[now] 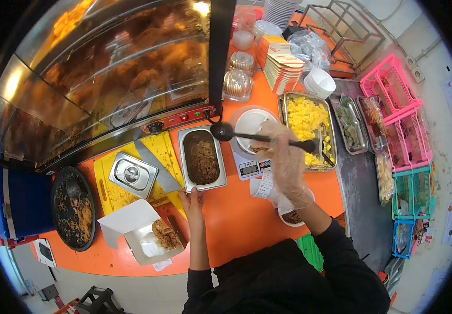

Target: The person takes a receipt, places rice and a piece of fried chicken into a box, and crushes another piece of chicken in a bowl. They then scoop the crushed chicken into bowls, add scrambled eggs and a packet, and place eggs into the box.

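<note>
Ladle (244,136) lies across our gloved right hand (285,157), closed narrowly around the handle, so its dark bowl hangs near the right rim of the metal pan (223,175). That pan stands on the orange desk (226,222), below the warmer's front, with brown minced food (205,159) inside. Our bare left hand (192,205) touches its near edge, seemingly to steady it; whether the fingers grip or merely rest, we cannot tell. The scale (249,169) sits just right of the pan, its display facing us, presumably for easy reading.
</note>
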A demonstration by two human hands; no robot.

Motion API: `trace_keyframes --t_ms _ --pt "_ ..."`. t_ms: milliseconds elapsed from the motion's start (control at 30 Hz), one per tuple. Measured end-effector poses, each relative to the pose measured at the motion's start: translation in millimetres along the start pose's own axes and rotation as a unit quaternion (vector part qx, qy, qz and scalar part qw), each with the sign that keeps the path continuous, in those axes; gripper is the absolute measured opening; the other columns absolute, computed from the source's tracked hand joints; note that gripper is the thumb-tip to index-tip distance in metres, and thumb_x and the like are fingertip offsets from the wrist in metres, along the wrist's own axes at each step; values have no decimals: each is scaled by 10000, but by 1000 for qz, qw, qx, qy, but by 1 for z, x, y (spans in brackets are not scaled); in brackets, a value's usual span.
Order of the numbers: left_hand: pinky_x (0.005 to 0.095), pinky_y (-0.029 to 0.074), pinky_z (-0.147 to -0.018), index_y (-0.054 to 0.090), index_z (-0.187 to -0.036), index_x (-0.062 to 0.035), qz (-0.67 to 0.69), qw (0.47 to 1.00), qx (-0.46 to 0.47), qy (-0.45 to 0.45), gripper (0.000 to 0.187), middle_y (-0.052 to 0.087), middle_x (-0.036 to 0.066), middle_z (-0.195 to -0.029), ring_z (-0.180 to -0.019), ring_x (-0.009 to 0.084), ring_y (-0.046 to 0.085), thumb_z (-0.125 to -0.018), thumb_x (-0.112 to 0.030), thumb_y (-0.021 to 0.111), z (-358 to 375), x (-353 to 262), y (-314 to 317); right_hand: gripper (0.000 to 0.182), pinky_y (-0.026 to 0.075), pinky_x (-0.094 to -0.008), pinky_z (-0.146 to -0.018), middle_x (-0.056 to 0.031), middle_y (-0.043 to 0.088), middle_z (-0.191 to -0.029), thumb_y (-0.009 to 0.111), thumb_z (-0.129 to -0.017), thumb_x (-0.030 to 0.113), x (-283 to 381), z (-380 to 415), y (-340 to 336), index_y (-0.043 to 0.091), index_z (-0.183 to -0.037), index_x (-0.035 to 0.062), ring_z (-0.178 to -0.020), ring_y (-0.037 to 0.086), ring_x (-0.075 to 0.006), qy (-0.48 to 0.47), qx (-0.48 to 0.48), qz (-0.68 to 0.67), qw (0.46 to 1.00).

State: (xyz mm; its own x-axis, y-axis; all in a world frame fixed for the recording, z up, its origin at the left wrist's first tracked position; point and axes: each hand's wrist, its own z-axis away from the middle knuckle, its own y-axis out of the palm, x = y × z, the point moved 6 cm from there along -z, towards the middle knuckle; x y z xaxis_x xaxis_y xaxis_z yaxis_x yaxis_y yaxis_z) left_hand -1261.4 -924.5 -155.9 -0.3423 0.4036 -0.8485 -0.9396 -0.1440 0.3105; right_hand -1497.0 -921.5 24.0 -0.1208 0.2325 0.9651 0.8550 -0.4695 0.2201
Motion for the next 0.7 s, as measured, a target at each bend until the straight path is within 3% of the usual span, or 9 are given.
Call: trace_keyframes --t_ms 100,233,267,300,333,467,533,633,700 --pt "276 489 -779 411 -1108 -84 -5 1000 10 -5 204 557 35 -985 -869 131 582 -958 -220 436 -7 7 -2 299 499 -271 -670 -118 609 -1053 463 -949 204 -47 12 27 491 -1148 -18 -838 629 -195 92 86 -38 991" --pt "262 502 -732 415 -1045 -84 27 999 21 9 170 552 34 -971 -821 134 598 -963 -233 422 -2 0 6 282 501 -282 -677 -102 616 -1046 491 -924 109 -63 12 59 477 -1184 3 -854 631 -206 54 231 91 967" --pt "273 506 -741 403 -1054 -84 29 999 23 6 177 547 40 -972 -813 146 604 -965 -236 417 -2 1 6 254 501 -300 -666 -104 625 -1040 510 -900 73 -44 9 72 507 -1144 1 -850 634 -222 -171 270 232 919" --pt "273 506 -741 403 -1054 -84 30 999 21 6 177 547 40 -972 -813 146 604 -965 -236 417 -2 2 6 230 501 -318 -654 -107 634 -1034 529 -877 36 -32 20 86 538 -1103 -2 -846 637 -238 -385 288 355 802" --pt "279 508 -746 397 -1058 -83 33 999 22 5 186 541 43 -977 -816 150 605 -966 -243 415 -1 3 6 234 490 -362 -620 -115 645 -977 552 -845 27 -53 10 87 553 -1078 -1 -813 631 -282 -222 301 261 890" --pt "295 513 -756 383 -1080 -78 46 999 26 -2 223 529 56 -993 -826 167 608 -969 -269 406 -1 6 7 285 479 -390 -604 -119 646 -914 571 -834 34 -79 8 105 531 -1114 0 -768 623 -291 -233 325 429 810" --pt "297 514 -756 381 -1092 -77 43 998 36 -5 235 527 56 -1000 -824 168 609 -969 -276 404 -1 7 7 370 479 -386 -603 -127 626 -879 592 -836 93 -87 5 110 482 -1175 -8 -732 612 -287 -71 346 417 837" --pt "301 515 -757 374 -1119 -78 42 998 53 -9 254 526 56 -1010 -818 167 613 -970 -283 401 -1 8 9 246 481 -362 -593 -174 586 -773 481 -913 280 -85 12 108 590 -910 59 -674 607 -320 -189 285 317 885" --pt "302 515 -757 369 -1134 -80 44 997 58 -12 262 526 56 -1014 -814 167 615 -971 -282 400 1 6 10 271 484 -341 -595 -166 586 -765 467 -923 288 -71 9 106 583 -915 43 -658 614 -292 -162 295 345 876"
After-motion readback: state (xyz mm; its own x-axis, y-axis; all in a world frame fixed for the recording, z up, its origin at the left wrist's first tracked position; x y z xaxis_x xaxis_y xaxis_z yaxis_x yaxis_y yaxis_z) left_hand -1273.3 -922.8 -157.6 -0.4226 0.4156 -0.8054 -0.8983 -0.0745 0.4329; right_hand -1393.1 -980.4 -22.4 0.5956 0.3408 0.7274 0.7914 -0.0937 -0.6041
